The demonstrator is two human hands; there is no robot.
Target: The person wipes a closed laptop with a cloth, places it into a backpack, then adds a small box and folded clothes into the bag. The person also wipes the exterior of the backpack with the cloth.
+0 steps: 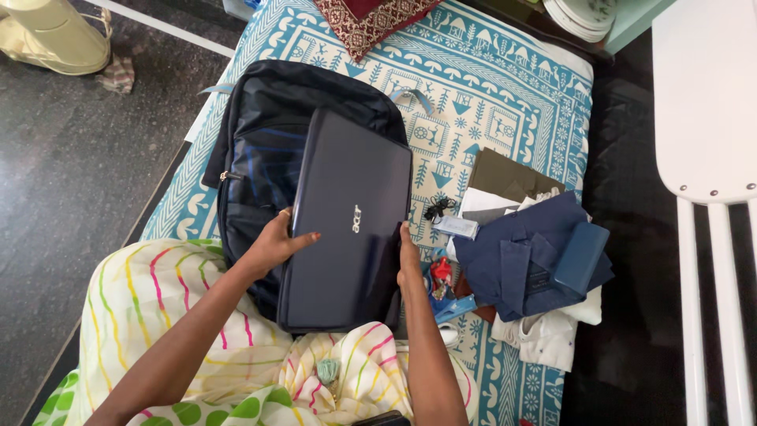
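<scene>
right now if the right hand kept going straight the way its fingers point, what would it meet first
The right hand points up along the closed laptop's right edge; going on, it would probably meet the black backpack rim first, though depth is unclear.

One head-worn camera looks steeply down from above the person's lap, close to the hands and facing forward along the bed [505, 87]. The bed runs away toward the top edge; dark floor [71, 173] shows at left, a white bench [702, 102] at right.
</scene>
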